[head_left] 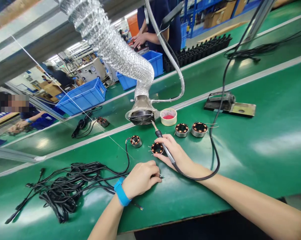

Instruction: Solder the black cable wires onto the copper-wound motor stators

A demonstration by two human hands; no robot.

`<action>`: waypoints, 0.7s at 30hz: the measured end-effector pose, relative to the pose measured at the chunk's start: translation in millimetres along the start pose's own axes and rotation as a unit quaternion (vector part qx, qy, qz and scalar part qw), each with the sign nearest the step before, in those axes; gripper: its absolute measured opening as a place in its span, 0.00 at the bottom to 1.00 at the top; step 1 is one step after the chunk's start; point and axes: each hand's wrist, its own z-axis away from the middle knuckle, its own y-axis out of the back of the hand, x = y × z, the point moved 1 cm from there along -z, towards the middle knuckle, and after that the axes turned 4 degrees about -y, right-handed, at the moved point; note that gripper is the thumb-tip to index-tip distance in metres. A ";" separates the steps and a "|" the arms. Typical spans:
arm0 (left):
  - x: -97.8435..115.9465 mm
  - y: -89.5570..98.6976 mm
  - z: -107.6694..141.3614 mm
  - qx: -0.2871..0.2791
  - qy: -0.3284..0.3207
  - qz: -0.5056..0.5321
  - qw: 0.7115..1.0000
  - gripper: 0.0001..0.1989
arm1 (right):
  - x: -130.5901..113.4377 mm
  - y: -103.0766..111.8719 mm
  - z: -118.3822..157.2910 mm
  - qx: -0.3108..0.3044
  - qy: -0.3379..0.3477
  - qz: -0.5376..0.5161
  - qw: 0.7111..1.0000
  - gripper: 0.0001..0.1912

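Note:
My right hand (174,151) holds a soldering iron (165,148) across it, tip pointing up and left, while its thumb and fingers also grip a round copper-wound stator (157,148). Below and left of that, my left hand (143,176), with a blue wristband (122,192), is closed at the fingertips around the end of a black cable, a small wire tip showing. A second stator (136,141) with a cable attached sits up and left of my hands. Two more stators (181,130) (199,129) stand to the right of a round tub (168,117) with pink-red contents.
Black cables (73,183) lie heaped at the left. A fume extractor hood (142,111) hangs ahead of my hands. An iron stand (229,105) is at the right. Beyond the rail are blue bins (83,96), another stator with cable (102,121) and a person in dark clothes (174,33).

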 end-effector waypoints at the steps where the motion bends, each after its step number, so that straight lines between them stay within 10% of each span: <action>1: -0.1 2.2 0.1 0.000 0.002 0.016 1.000 0.05 | 0.4 0.1 0.4 -0.002 0.000 -0.001 1.000 0.24; 9: -20.9 34.9 10.1 0.157 0.129 0.351 0.914 0.12 | 5.1 -6.5 -1.4 -0.003 0.005 -0.014 1.000 0.25; 21: -25.4 26.3 3.0 0.248 0.136 0.453 0.845 0.13 | -41.1 -6.4 -5.8 0.041 0.036 -0.165 0.985 0.20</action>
